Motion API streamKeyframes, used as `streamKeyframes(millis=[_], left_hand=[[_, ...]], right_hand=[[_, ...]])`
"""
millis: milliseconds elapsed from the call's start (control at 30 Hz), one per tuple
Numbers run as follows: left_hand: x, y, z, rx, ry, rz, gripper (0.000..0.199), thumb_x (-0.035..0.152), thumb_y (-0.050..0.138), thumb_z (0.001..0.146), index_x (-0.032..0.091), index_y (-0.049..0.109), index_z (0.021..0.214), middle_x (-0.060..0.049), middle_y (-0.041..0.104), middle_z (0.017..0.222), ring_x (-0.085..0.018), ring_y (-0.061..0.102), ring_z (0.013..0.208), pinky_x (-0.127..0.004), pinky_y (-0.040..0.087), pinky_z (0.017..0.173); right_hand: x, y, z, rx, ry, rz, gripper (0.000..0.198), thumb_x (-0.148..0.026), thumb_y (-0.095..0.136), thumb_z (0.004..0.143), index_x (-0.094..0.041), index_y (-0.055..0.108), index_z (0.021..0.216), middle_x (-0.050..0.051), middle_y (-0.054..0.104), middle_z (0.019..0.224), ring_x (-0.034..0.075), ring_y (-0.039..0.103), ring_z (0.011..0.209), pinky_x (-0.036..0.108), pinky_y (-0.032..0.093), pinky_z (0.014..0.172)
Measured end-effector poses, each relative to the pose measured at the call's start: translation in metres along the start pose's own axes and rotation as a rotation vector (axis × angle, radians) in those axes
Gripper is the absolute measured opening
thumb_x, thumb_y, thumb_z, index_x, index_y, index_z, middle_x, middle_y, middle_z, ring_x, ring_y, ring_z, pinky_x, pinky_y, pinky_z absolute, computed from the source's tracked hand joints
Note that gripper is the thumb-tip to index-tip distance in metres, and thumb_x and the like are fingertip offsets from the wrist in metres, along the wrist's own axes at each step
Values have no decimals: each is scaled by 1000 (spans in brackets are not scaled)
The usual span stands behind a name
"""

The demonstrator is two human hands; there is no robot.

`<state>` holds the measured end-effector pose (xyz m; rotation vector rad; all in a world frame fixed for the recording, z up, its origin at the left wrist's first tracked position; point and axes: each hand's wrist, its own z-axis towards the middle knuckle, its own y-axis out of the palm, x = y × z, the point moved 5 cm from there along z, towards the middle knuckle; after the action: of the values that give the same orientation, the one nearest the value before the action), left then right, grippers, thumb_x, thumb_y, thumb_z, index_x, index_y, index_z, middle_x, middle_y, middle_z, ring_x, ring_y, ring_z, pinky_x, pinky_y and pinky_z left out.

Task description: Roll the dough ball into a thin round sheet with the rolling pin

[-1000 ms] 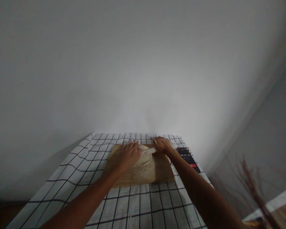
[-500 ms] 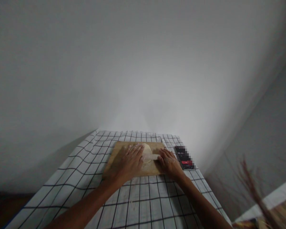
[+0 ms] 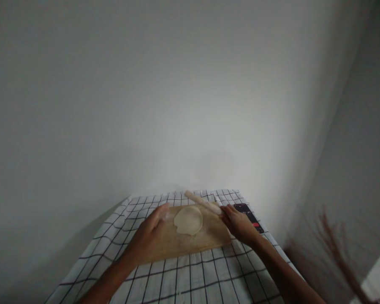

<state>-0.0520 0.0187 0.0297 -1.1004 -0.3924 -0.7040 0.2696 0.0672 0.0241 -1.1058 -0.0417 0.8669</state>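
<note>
A thin, flat round of pale dough with an uneven left edge lies on a wooden board. My right hand is closed around one end of a wooden rolling pin. The pin slants up and left, its free end raised beyond the dough. To the left of the dough, my left hand is over the board's left part, apart from the pin. Its fingers are blurred but look stretched out, thumb apart, with nothing visible in them.
A phone with a running timer lies on the checked tablecloth, just right of my right hand. A pale wall rises behind the table. Reddish dry branches stand off to the right.
My left hand has let go of the rolling pin and moved left off the dough. My right hand has lifted and tilted the pin, uncovering the dough. The board looks slightly turned.
</note>
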Motion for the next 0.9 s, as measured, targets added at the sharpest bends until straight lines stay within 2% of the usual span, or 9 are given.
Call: streamKeyframes(millis=[33,133,233,333,467,600,700,833,900], left_hand=[[-6,-3,17,10,-24,-38,50,42,40,99,20,51,143,-9,57,147,-28,54,135,-46,45,113],[-7,18,62,-162,41,10,43,39,47,94,15,62,127,-13,66,133,-28,62,124,-43,49,106],[3,49,92,-269,150,140,42,32,54,88,17,62,126,-14,62,137,-28,59,127,-42,46,109],[8,71,110,-410,169,208,37,34,63,80,19,68,114,-12,70,122,-29,65,114,-40,51,99],[10,76,118,-537,157,280,27,39,70,72,20,69,90,-7,70,96,-29,66,94,-38,52,83],[21,69,101,-507,139,177,33,37,68,74,21,60,101,-4,67,100,-25,63,95,-34,51,81],[25,56,76,-393,57,-24,35,39,67,78,22,55,106,-3,67,104,-24,65,97,-35,53,83],[0,17,49,-185,-245,-289,63,58,69,78,24,47,126,-5,69,108,-26,70,89,-37,58,72],[-18,-4,43,-137,-333,-416,71,63,67,78,25,46,133,-7,70,113,-27,71,94,-39,59,76]], right_hand=[[6,0,9,62,54,86,33,-38,38,105,-18,56,125,10,67,107,23,66,91,34,49,78],[18,18,41,201,200,298,42,-44,27,106,-16,54,120,8,67,90,22,64,79,32,47,69],[21,51,63,203,257,455,44,-49,26,106,-18,57,111,5,65,85,20,62,75,30,46,65],[23,73,65,225,292,510,44,-51,27,105,-19,57,110,5,65,87,20,62,78,29,47,68],[20,74,54,204,278,560,41,-50,31,105,-20,57,113,4,66,90,19,63,82,28,47,71],[21,68,50,187,301,604,40,-50,32,105,-20,57,112,4,65,88,19,63,80,27,46,69],[22,69,51,196,315,610,40,-50,32,105,-20,57,111,4,66,87,19,63,80,28,46,69],[22,67,50,214,316,613,39,-49,31,105,-20,58,108,5,67,90,20,64,83,28,46,71],[22,66,49,221,320,617,39,-48,32,105,-20,59,110,6,67,91,20,64,85,28,47,72]])
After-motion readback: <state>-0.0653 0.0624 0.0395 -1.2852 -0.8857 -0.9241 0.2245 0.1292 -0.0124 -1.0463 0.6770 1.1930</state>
